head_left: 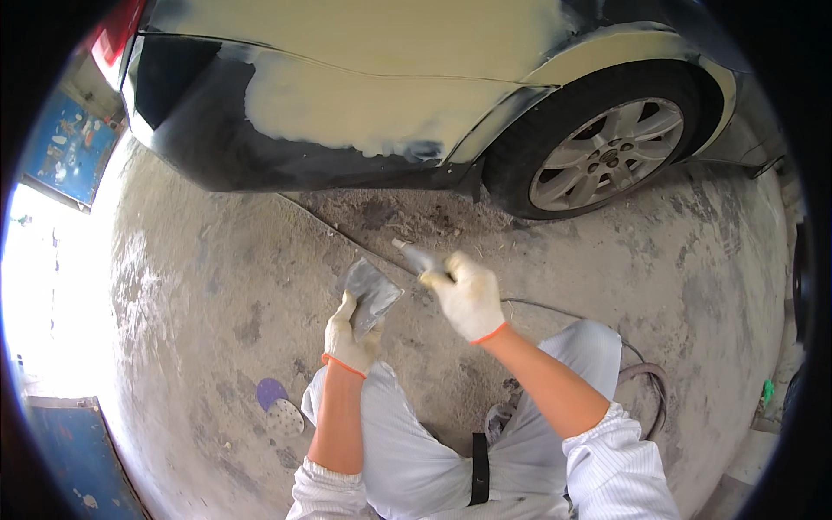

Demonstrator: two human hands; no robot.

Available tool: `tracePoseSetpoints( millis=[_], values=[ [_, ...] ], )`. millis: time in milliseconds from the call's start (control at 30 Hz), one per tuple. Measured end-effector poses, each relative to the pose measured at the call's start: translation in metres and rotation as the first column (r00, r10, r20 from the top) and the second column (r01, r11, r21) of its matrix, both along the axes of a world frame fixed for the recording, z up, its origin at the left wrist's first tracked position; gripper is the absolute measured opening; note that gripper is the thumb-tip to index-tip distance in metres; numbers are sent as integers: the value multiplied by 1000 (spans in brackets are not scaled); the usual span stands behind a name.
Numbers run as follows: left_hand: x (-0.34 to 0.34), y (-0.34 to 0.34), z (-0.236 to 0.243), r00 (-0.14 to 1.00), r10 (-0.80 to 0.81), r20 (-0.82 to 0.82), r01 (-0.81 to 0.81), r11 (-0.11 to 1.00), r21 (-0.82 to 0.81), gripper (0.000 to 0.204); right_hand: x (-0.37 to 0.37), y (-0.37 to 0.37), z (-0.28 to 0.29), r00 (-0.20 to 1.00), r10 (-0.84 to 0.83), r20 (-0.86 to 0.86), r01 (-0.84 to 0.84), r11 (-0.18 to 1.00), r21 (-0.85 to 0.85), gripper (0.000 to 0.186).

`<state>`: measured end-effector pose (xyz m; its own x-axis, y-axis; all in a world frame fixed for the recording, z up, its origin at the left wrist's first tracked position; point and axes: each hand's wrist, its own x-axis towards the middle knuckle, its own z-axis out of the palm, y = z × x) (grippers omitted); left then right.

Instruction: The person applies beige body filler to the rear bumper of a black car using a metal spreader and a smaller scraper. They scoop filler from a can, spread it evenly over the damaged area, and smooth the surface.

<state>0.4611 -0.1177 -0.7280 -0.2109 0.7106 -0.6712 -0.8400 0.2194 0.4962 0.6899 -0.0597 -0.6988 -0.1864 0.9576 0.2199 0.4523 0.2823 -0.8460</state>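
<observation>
My left hand (348,340), in a white knit glove with an orange cuff, grips a flat grey putty board (373,295) with pale smears on it. To its right, my gloved right hand (468,295) is closed around a slim grey tool, seemingly a putty knife (420,257), its pale tip pointing up and left. Motion blurs this tool, and my fingers cover its grip. Board and tool are apart. Both hands are above the floor, in front of a car's side panel (347,95) coated with cream-coloured filler over dark paint.
At the upper right is the car's wheel (607,156). A thin hose or cable (342,236) crosses the concrete floor (208,312). Purple (270,394) and whitish (284,418) sanding discs lie left of my knees. A thicker hose (656,381) curves beside my right leg. Blue panels (82,459) stand at left.
</observation>
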Motion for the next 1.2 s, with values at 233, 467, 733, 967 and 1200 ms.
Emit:
tracePoseSetpoints(
  millis=[233,467,733,967,1200],
  values=[
    [-10,1,6,995,79,58,-74,994,-83,19,40,-8,-24,778,142,612,-38,983,-180,13],
    [-28,1,-37,1000,8,-3,-8,1000,15,25,96,69,51,760,-633,-147,623,774,-110,25],
    [-36,3,-52,992,-97,-75,99,995,22,23,90,106,147,799,-586,-138,590,716,373,21],
    [-33,3,-42,992,-96,-75,92,994,-60,25,118,119,153,681,-650,-337,718,684,132,26],
    [-19,11,-27,997,-8,-80,4,999,-44,23,109,102,129,312,-416,-854,312,894,-322,24]
  ],
)
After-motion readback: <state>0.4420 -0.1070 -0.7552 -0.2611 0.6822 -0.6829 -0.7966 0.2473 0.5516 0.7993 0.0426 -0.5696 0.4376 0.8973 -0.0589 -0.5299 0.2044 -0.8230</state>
